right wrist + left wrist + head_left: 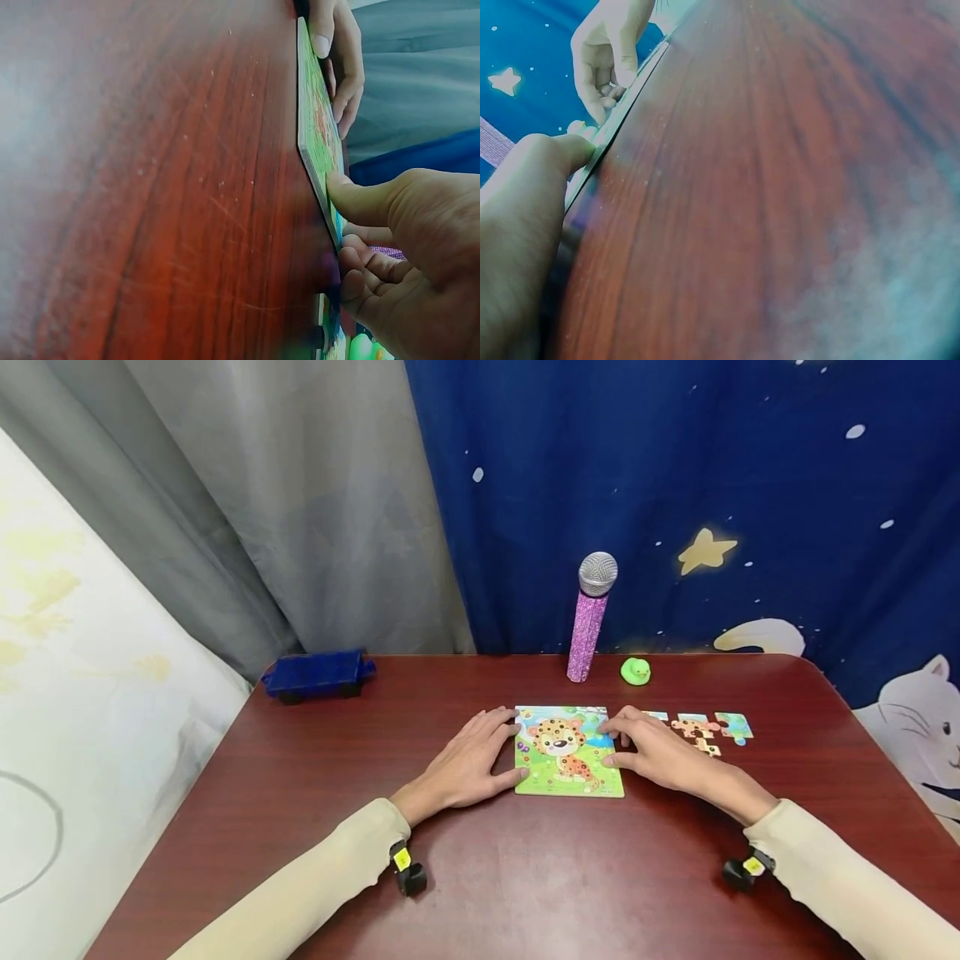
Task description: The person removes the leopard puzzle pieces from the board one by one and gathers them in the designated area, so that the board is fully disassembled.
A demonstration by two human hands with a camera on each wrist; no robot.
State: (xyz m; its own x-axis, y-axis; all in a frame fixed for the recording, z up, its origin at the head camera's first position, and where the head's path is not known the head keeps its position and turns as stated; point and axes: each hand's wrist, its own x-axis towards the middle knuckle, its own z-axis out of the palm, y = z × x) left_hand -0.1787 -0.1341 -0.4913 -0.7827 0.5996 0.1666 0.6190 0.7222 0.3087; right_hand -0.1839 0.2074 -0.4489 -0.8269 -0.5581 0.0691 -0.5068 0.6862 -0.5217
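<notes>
A square jigsaw puzzle [567, 781] with a spotted leopard cub on green grass lies flat on the table. My left hand [474, 760] rests beside its left edge, fingers spread, with the thumb on the lower left side. At the opposite edge, my right hand [654, 747] touches the puzzle with thumb and forefinger, the other fingers loosely bent. The right wrist view shows the right thumb [360, 196] on the puzzle's edge, and the left hand [343, 64] at the far end. In the left wrist view, the left thumb [574, 152] meets the puzzle's thin side.
Several loose jigsaw pieces [733, 725] lie right of the right hand, partly behind it. A pink glittery microphone [587, 631] stands behind the puzzle, beside a green toy duck [636, 672]. A blue toy wagon [315, 675] is at the table's back left corner. Curtains [360, 527] hang behind the table.
</notes>
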